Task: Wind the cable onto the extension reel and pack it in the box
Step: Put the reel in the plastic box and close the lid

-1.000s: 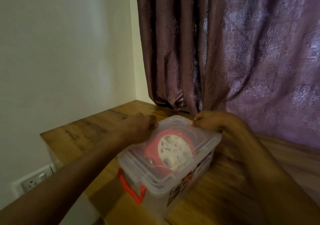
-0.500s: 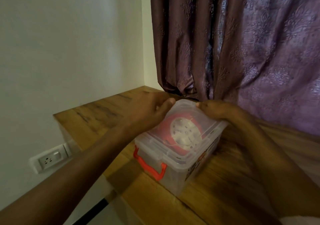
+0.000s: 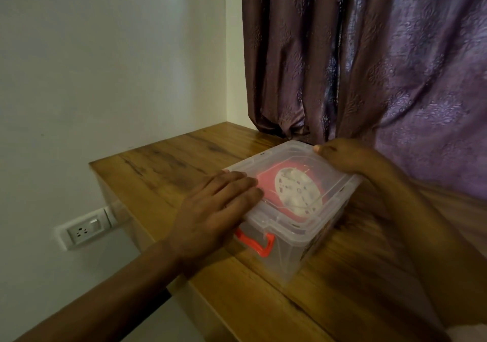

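Grip: left hand [image 3: 220, 211] lies flat, fingers straight, pressing the lid [image 3: 291, 183] at the box's near-left edge; right hand [image 3: 342, 158] curls over the lid's far corner, thumb on top.
Latch: orange clasp [image 3: 254, 241] on the box's near end, apparently not yet snapped shut.
Box: clear box [image 3: 287, 257] sits on the wooden table [image 3: 184, 157].
Reel: red-and-white extension reel [image 3: 295, 191] lies inside the box, under the lid.
Progress: winding and packing look done; sealing remains.
Backdrop: purple curtain [image 3: 369, 65] beyond the box.

surface: wooden table [image 3: 168, 167], brown grain, set in wall corner | on it: clear plastic box [image 3: 295, 252] w/ lid on, orange latch at near end | pos: toward far side, near curtain, resting flat on tabletop
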